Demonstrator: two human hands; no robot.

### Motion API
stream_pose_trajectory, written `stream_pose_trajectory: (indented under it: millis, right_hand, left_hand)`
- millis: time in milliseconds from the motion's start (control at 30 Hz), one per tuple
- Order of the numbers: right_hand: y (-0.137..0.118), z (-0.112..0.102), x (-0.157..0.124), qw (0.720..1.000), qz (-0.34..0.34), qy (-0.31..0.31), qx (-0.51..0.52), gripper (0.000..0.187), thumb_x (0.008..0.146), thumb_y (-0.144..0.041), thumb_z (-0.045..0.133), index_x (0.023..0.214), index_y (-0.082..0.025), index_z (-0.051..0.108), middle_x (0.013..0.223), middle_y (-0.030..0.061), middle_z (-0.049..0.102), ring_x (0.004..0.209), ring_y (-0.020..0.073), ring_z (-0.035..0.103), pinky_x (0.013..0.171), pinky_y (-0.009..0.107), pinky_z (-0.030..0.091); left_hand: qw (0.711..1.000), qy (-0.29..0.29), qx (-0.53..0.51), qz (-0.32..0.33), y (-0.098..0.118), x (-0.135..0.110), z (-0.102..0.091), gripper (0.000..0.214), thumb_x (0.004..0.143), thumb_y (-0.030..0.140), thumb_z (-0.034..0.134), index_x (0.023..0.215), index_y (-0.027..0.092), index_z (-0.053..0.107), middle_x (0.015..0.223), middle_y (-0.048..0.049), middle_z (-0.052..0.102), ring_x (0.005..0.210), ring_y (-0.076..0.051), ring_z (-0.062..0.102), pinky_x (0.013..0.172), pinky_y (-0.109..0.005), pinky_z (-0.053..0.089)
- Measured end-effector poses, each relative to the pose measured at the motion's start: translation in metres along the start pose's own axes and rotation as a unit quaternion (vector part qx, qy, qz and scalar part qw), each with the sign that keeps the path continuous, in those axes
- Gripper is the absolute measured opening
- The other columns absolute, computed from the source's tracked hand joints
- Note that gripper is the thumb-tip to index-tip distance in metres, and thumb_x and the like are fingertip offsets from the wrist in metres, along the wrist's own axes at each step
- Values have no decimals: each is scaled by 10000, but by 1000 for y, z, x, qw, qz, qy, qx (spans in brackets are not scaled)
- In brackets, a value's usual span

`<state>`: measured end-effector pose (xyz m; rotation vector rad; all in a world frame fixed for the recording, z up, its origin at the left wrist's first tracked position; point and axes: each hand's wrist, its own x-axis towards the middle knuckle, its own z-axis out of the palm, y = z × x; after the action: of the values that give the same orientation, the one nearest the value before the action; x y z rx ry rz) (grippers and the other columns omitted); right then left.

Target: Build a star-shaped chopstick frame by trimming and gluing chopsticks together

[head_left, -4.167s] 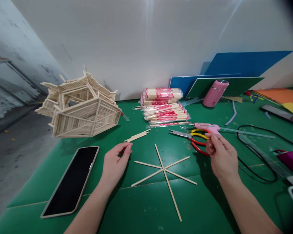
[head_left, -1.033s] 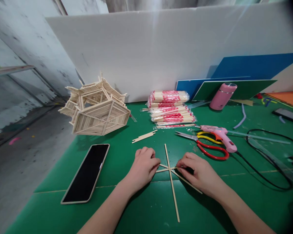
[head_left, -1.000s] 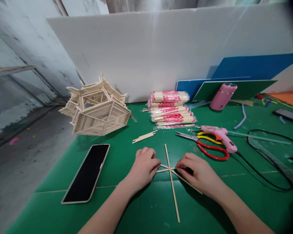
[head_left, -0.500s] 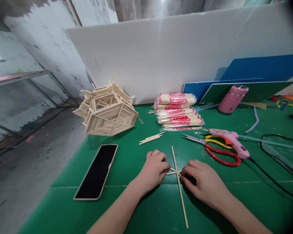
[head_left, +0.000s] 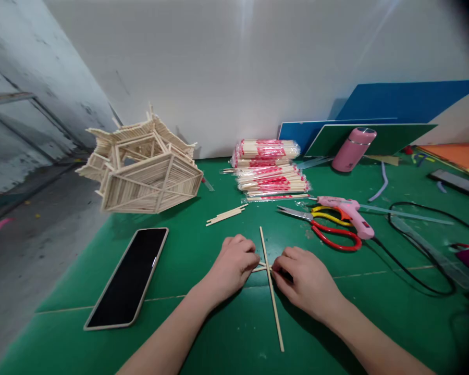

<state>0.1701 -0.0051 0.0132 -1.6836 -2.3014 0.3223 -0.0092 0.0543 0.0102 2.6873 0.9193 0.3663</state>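
Pressing in from both sides, the left hand (head_left: 234,263) and the right hand (head_left: 303,276) are seen curled with knuckles up, their fingertips narrowed onto the crossed sticks (head_left: 277,317) at the point where these meet. The crossing lies on the green counter (head_left: 226,338), towards its near edge and at the middle of the view. Its longest stick is laid from 12 o'clock down to about 5 o'clock. Only short stubs of the other sticks are shown between the two hands, the rest being hidden under the palms. Whether the sticks are lifted or merely pinned flat cannot be told.

A phone (head_left: 127,278) is laid screen-up at 9 o'clock from the left hand, well apart from it. At 10 o'clock a stick model (head_left: 146,166) is tipped on its side at the counter's left edge. A few loose short sticks (head_left: 226,214) are scattered at 12 o'clock, near the left hand, and wrapped packs of chopsticks (head_left: 271,172) are stacked farther back. At 1 o'clock from the right hand, scissors (head_left: 328,232) with red and yellow handles are laid flat, and a pink glue gun (head_left: 347,208) is rested across those handles. A pink bottle (head_left: 354,149) is seen far back at 1 o'clock, and a black cable (head_left: 414,250) is looped at 3 o'clock
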Motion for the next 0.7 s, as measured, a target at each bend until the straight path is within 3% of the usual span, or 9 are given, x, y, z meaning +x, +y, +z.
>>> stream_pose_trajectory:
  millis: [700]
  right_hand:
    - [0, 3, 1, 1000, 9, 4, 14, 162, 796, -214, 441, 707, -198, 575, 694, 24, 518, 673, 153, 459, 608, 261, 309]
  left_hand:
    - [1000, -15, -16, 15, 2, 2, -3, 216, 822, 163, 420, 668, 172, 570, 754, -19, 571, 777, -158, 442, 679, -305, 296]
